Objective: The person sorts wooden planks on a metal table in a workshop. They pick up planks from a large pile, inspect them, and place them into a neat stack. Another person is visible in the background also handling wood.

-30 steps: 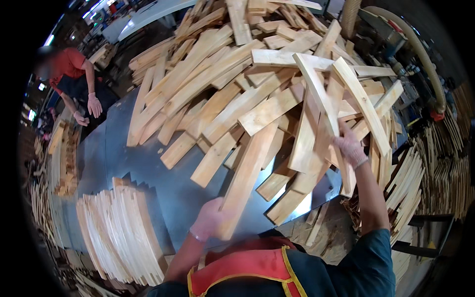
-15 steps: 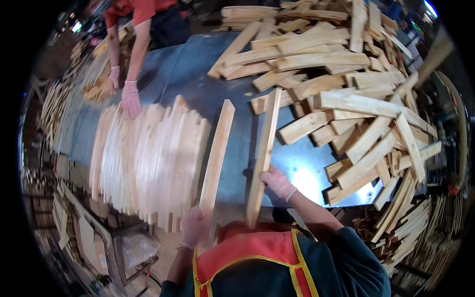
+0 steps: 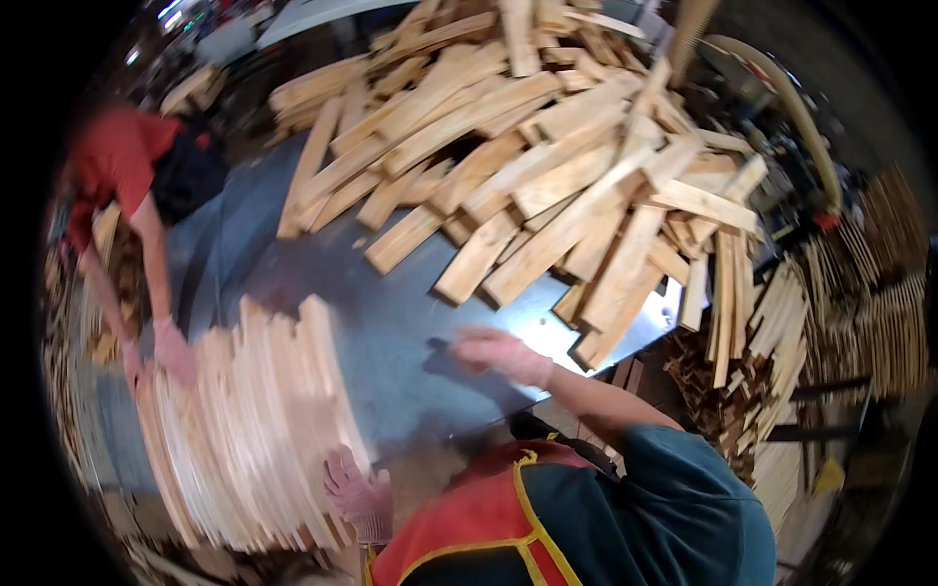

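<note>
A row of pale wooden boards [image 3: 239, 430], standing close side by side, fills the left part of the metal table. My left hand [image 3: 358, 493], in a pink knit glove, lies with fingers spread against the near right end of that row. No board is gripped in it. My right hand [image 3: 498, 354], gloved the same way, hovers above the metal table [image 3: 391, 352] between the row and a loose heap of boards [image 3: 528, 186]. Motion smears its fingers, and no board shows in it.
Across the table at the left, a co-worker in a red shirt [image 3: 127, 146] has gloved hands [image 3: 174, 352] at the far left end of the row. Stacked slats [image 3: 889, 322] stand at the far right. More wood pieces [image 3: 723, 391] lie below the table's right edge.
Both my hands have let go of the boards they held upright. My left hand has opened against the row, and my right hand is away from any board. The view has turned right.
</note>
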### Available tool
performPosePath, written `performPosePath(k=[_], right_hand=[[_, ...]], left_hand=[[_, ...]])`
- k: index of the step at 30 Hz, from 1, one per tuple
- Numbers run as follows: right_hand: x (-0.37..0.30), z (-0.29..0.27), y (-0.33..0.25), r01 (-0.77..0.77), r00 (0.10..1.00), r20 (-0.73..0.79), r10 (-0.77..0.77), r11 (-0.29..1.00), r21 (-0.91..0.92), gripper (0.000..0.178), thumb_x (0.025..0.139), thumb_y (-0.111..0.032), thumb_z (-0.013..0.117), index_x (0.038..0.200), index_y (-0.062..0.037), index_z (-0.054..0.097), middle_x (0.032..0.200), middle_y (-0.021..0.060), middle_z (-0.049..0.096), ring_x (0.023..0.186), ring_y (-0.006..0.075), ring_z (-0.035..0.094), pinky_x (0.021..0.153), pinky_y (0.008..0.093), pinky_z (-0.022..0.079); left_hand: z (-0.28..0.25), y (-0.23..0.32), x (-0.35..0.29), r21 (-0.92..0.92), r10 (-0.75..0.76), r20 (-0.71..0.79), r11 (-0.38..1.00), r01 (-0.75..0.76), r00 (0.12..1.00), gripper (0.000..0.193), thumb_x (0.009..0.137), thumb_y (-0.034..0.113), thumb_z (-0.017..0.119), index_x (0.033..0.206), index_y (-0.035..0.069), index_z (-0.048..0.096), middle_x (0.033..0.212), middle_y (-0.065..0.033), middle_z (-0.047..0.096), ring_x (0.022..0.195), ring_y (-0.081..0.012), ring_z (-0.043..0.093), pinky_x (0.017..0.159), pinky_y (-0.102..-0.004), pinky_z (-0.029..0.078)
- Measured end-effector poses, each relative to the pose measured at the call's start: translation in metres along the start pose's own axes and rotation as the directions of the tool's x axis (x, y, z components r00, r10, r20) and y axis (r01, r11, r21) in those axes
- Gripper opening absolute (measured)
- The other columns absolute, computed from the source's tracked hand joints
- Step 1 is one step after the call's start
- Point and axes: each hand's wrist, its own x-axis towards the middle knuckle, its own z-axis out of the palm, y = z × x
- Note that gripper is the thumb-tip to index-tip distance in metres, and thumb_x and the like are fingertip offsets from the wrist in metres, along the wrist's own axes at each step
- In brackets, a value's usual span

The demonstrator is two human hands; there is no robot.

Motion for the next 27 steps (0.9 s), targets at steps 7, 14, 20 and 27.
performPosePath(k=[7,14,20,27], right_hand=[[-0.130,-0.290,-0.033,0.646,0.341,-0.922,-0.184,0.758,0.088,0.015,0.097,-0.024,0.069,0.091,-0.0129,0.060,0.070,-0.0042,0.056,0.059,0.0127,0.048,0.062,0.0306,0.048],[-0.119,-0.421,-0.100,0.734,0.347,-0.938,0.004,0.622,0.274,0.025,0.096,-0.033,0.074,0.101,-0.0131,0.060,0.077,0.0009,0.054,0.062,0.0193,0.051,0.057,0.0318,0.045],[-0.074,-0.488,-0.110,0.835,0.199,-0.977,0.075,0.509,0.209,0.021,0.094,-0.024,0.077,0.104,-0.0096,0.066,0.090,0.0059,0.068,0.075,0.0213,0.065,0.055,0.0324,0.049],[-0.094,-0.370,-0.094,0.501,0.527,-0.803,-0.278,0.865,0.030,0.031,0.092,-0.007,0.069,0.122,-0.0055,0.066,0.106,0.0070,0.072,0.090,0.0196,0.069,0.073,0.0311,0.058]], left_hand=[[-0.029,0.180,0.093,-0.116,0.447,0.042,0.891,-0.440,0.894,0.089,0.073,0.037,0.084,0.149,0.006,0.048,0.149,-0.0158,0.049,0.142,-0.0391,0.042,0.120,-0.0534,0.032],[0.029,0.360,0.174,-0.333,0.545,0.270,0.827,-0.454,0.794,0.095,0.082,0.047,0.078,0.157,0.005,0.037,0.152,-0.0211,0.048,0.140,-0.0399,0.047,0.116,-0.0472,0.040],[0.043,0.407,0.161,-0.486,0.477,0.564,0.852,-0.196,0.674,0.074,0.087,0.043,0.075,0.145,0.004,0.051,0.118,-0.0186,0.069,0.115,-0.0349,0.065,0.102,-0.0415,0.050],[0.026,0.284,0.082,-0.828,0.487,0.474,0.531,0.183,0.734,0.035,0.086,0.033,0.077,0.101,0.003,0.068,0.089,-0.0146,0.069,0.081,-0.0249,0.066,0.077,-0.0380,0.052]])
